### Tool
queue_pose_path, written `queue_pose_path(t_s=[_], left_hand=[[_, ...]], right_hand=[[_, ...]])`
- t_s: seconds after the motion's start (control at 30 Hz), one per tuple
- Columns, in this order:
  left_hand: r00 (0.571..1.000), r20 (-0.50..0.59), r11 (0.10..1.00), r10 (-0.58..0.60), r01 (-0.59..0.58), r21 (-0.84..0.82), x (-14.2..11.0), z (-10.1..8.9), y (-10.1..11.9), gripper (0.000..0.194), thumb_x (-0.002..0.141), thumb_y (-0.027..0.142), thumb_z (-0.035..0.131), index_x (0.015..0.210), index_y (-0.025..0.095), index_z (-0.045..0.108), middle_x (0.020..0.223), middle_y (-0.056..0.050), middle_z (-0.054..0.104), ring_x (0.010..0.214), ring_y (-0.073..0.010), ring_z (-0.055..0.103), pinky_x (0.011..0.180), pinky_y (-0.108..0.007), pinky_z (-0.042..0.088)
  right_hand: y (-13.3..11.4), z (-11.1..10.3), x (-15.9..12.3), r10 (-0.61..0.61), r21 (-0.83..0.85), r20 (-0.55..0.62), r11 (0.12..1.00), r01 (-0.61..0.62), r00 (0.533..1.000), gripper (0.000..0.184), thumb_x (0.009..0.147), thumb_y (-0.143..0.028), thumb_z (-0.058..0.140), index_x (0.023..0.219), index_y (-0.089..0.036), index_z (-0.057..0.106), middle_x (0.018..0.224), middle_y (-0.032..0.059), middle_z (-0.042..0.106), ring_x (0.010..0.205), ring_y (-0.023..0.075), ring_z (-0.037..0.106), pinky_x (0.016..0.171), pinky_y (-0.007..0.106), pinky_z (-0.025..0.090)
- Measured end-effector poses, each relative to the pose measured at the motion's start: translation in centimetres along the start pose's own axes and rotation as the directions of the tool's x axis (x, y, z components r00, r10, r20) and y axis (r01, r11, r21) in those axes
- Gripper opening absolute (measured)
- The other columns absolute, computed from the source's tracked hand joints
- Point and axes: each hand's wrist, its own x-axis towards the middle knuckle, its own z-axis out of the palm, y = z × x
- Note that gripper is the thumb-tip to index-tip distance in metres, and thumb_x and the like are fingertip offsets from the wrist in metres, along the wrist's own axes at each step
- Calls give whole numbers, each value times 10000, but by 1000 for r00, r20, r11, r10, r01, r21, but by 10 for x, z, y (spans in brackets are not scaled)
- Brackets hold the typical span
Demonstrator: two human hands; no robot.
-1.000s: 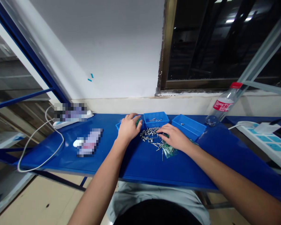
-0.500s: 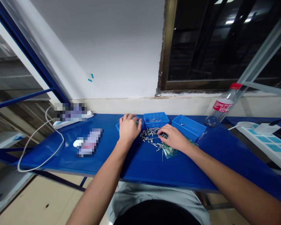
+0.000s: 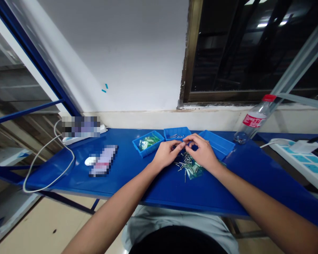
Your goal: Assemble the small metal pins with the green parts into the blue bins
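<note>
My left hand and my right hand meet fingertip to fingertip above a heap of small metal parts on the blue table. Both hands are pinched; what they pinch is too small to name. A clear bag of green pieces lies under my right wrist. Three blue trays stand behind: the left tray holds green pieces, the middle tray holds a few metal parts, and the right tray is partly hidden by my right hand.
A plastic bottle with a red cap leans on the sill at right. A white power strip lies at far right. A white cable, a white mouse and blurred items sit at left.
My left hand left the left tray and moved right. My right hand lifted off the heap. The two hands now meet over the parts, and the left tray's green contents show.
</note>
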Motion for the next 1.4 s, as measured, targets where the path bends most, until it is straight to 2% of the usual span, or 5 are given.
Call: queue_pose_path(t_s=[0.3,0.57,0.97,1.17,1.4], left_hand=[[990,-59,968,-126,110,-227,4,4,-19,349,949,432,690,1168,177,785,1109,-85,814,1007,-271,771,921,-367,597],[992,-96,993,-79,70,-100,3,4,-11,180,908,247,728,1066,185,788,1012,-75,822,892,-229,783,863,-353,625],[990,-122,975,-74,46,-216,3,6,-11,309,924,235,697,1224,168,668,998,-60,817,895,-189,779,872,-323,622],[997,-56,998,-60,61,6,1,0,-5,303,985,439,643,1053,190,800,993,-44,828,868,-218,779,799,-308,593],[993,-73,994,-92,97,59,2,2,-11,241,950,292,674,1119,182,804,1038,-52,830,850,-214,793,810,-315,617]], right_hand=[[-1,0,-1,-4,69,37,998,2,999,145,951,-305,645,1072,-256,709,1089,71,712,876,225,717,822,404,641],[4,3,-3,73,34,49,997,-75,996,98,931,-291,655,987,-232,710,1008,59,735,794,197,742,783,375,664],[12,3,-3,52,-45,72,998,-49,996,213,861,-203,644,1043,-223,753,948,54,730,768,183,688,720,326,608],[8,0,-2,85,-4,41,996,-85,996,157,882,-223,654,1002,-228,754,985,52,735,788,184,704,748,330,611],[13,3,-3,157,117,91,979,-167,983,140,936,-290,640,1004,-228,744,1065,72,760,930,216,743,835,368,634]])
